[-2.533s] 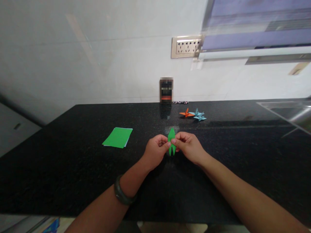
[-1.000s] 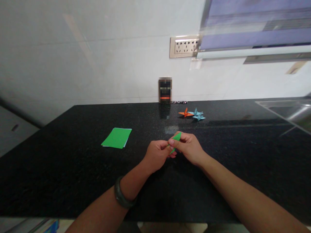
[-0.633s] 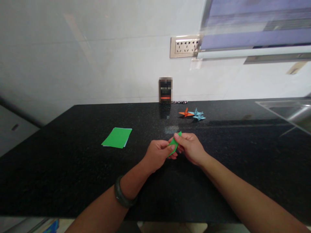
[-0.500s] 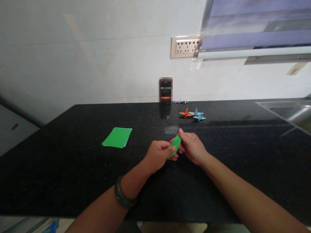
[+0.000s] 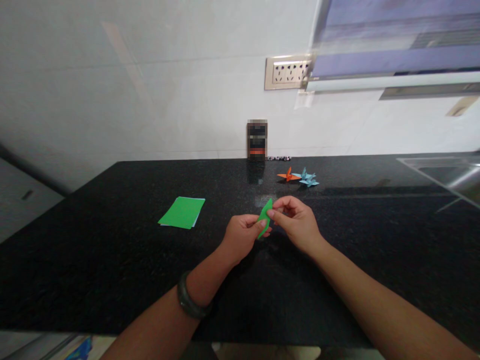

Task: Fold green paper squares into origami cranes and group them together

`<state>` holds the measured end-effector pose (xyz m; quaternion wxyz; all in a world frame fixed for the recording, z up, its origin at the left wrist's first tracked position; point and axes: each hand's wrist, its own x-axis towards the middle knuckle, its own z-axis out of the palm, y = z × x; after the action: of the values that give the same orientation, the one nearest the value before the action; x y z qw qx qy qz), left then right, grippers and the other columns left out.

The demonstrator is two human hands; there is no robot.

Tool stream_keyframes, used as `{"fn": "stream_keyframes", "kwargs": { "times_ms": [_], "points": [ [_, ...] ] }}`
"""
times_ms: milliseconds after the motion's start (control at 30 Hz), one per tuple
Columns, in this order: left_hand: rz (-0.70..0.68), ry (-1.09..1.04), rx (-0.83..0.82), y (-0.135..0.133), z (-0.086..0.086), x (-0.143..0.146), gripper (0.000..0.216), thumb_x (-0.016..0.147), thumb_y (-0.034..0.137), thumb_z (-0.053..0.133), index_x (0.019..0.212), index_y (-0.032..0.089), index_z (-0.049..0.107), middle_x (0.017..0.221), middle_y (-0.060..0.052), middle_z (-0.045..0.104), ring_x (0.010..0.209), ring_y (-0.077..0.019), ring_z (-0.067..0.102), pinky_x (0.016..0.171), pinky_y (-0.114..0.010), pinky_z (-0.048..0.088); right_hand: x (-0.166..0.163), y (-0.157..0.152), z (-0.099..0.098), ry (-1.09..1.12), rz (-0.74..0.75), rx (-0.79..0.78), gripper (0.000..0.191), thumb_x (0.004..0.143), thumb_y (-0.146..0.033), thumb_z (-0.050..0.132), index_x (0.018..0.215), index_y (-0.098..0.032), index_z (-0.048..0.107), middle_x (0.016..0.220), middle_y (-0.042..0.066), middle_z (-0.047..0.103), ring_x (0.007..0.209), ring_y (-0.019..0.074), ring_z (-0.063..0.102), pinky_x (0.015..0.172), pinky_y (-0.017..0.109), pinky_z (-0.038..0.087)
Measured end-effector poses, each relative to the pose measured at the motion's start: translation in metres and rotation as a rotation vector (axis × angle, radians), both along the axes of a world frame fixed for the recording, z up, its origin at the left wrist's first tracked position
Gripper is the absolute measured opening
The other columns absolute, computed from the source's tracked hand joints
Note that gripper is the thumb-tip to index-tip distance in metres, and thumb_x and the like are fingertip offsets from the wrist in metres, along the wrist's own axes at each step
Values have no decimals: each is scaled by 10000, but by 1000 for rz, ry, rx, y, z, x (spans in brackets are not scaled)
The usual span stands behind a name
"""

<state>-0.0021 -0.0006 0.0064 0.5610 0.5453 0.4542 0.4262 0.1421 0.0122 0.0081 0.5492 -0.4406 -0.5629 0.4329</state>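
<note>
Folded paper strip, green [image 5: 265, 214]: narrow, pointed at the top, tilted with its upper end leaning right; held above the near middle of the countertop, between the two hands.
Left hand [image 5: 242, 237]: grasping the green strip, thumb laid flat across its lower part, fingers behind; dark bangle [image 5: 189, 300] at the wrist.
Right hand [image 5: 298, 222]: thumb tip against the right edge of the strip, forefinger just beside its upper edge, other fingers curled; whether it pinches the paper cannot be told.
Countertop [image 5: 112, 260]: black, speckled, glossy.
Stack of square paper [image 5: 182, 212]: green sheet uppermost, pale blue edges showing beneath; lying flat, left of the hands and well apart from them.
Origami crane, orange [image 5: 288, 175]: wings spread, beyond the hands.
Origami cranes, light blue [image 5: 309, 180]: clustered just right of the orange one; exact count unclear.
Upright dark object [image 5: 257, 140]: pixelated, at the wall.
Beaded strand [image 5: 280, 158]: lying just right of the dark object.
Socket panel [image 5: 287, 72]: beige, on the wall above
</note>
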Motion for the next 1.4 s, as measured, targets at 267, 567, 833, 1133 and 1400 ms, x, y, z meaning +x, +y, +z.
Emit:
{"fn": "stream_keyframes", "kwargs": {
  "times_ms": [267,567,833,1133,1400],
  "points": [
    [-35,84,68,0,2,-1,297,725,391,583,694,123,706,609,-27,631,566,-124,523,560,-245,396,1,0,2,79,93,-25,224,624,-319,718,701,-179,560,648,-8,577,560,104,523,513,243,449],
    [-12,225,138,3,-3,-3,321,766,376,518,638,117,659,572,-17,584,543,-118,486,541,-235,368,1,-1,-1,-91,-102,111,131,658,-271,688,741,-183,637,669,23,622,595,137,556,564,279,459],
    [1,298,207,3,-1,-4,339,774,391,508,610,126,642,527,12,526,523,-105,445,506,-218,324,1,-2,1,-157,17,168,110,676,-283,674,685,-193,612,692,19,593,624,138,554,550,262,453],
    [-77,75,44,3,-1,-4,287,711,382,603,637,114,668,576,-22,612,532,-108,510,553,-232,390,6,1,-1,-118,117,156,108,690,-239,665,781,-191,635,702,1,548,619,122,507,573,273,420],
    [-43,-181,-201,1,3,-1,336,587,427,714,704,115,675,582,-32,637,573,-139,591,624,-285,470,13,-1,0,-325,78,455,74,735,-191,638,688,-231,677,773,26,568,719,144,554,621,285,448]
  ]
}}
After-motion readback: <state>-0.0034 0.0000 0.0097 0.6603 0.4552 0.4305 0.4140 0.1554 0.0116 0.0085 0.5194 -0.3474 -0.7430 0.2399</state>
